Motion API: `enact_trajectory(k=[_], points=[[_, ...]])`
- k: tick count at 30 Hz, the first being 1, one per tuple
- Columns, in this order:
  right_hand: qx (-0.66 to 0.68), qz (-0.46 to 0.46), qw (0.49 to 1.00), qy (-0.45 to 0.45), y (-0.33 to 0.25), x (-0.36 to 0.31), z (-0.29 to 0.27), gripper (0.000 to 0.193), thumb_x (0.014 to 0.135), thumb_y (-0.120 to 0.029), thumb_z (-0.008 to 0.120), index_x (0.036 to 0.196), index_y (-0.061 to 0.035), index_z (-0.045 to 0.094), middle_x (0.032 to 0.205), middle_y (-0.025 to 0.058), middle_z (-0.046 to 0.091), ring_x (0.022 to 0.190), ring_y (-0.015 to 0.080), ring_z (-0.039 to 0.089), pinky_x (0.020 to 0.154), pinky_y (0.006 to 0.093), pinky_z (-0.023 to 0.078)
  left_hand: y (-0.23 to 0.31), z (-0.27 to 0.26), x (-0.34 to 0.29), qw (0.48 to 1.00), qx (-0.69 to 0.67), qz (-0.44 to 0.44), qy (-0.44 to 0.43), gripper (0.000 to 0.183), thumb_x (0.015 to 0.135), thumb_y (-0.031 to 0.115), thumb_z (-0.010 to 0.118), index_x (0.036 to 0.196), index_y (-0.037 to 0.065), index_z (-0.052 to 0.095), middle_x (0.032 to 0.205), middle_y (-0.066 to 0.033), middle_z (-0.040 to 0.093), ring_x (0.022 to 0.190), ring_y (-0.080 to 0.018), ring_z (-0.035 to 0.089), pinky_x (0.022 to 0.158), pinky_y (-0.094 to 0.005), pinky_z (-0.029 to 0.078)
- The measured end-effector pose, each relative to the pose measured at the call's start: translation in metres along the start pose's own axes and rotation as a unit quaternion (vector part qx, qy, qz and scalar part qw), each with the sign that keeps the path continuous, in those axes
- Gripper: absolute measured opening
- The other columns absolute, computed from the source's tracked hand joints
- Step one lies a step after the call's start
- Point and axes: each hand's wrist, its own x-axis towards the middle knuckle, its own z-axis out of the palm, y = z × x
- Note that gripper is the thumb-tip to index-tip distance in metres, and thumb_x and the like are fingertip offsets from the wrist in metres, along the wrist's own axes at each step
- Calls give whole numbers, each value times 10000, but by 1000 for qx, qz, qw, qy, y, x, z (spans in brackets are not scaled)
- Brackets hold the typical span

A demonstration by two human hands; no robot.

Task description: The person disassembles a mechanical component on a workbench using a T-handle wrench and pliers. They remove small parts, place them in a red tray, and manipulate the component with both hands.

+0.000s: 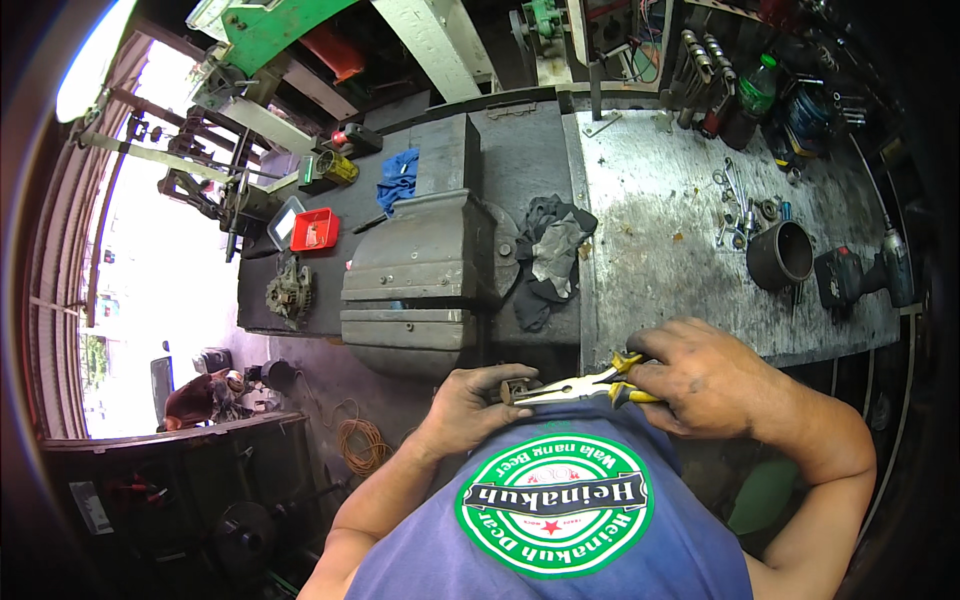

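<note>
Close to my body, my left hand pinches a small dark metal part between thumb and fingers. Yellow-and-black handled needle-nose pliers are gripped in my right hand. Their jaws point left and reach the small part; whether they clamp it, I cannot tell. Just beyond my hands is a large grey bench vise, its jaws slightly apart. A dark rag lies right of the vise. Left of the vise sits an alternator-like metal part.
A red tray and a blue cloth lie on the left bench. The metal-topped bench on the right carries wrenches, a metal cylinder, a cordless power tool and a green bottle. An orange cord lies coiled on the floor.
</note>
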Motion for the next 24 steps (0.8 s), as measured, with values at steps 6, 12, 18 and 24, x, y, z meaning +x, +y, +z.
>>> enact_trajectory(k=[6,12,18,24], points=[[-6,-7,999,-40,4,7,-1,252,856,-282,798,915,-46,731,1009,162,639,975,382,685,845,505,567,2,-1,4,1000,10,-15,-24,532,845,91,909,1341,17,731,1140,-136,815,999,-143,760,904,-307,606],[124,3,987,-104,20,12,-2,229,882,-285,787,951,-69,754,1004,174,653,943,404,701,807,520,583,0,-6,10,993,16,60,-98,513,856,174,914,1317,21,751,1178,-168,807,1032,-235,782,928,-365,606],[125,41,982,-137,24,13,0,244,903,-305,782,987,-77,763,1032,167,675,975,413,714,833,516,586,2,-9,17,990,42,65,-120,506,861,219,913,1303,27,760,1192,-166,803,1060,-264,780,934,-381,607],[203,62,971,-113,43,-5,-2,204,887,-214,781,1030,-71,751,970,160,666,913,397,692,806,493,564,1,-7,13,994,-53,-75,-66,489,904,156,887,1344,13,728,1202,-122,796,1105,-169,747,987,-340,597]])
